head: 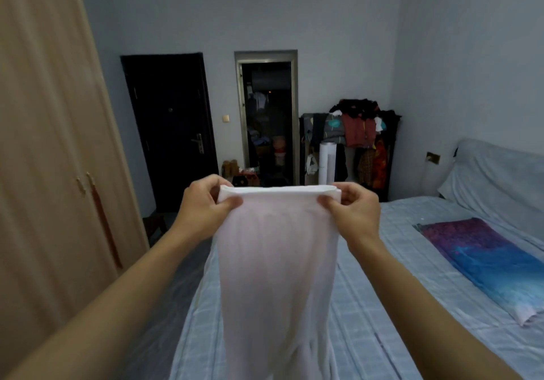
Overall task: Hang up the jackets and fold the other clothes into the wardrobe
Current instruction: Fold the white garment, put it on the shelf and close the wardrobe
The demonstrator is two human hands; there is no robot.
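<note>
Garment: white cloth [276,276], thin and limp, hangs below our grip over the bed [382,291].
Grip: left hand [203,203] and right hand [353,209] pinch its folded top corners.
Handling: light; hold the corners.
</note>
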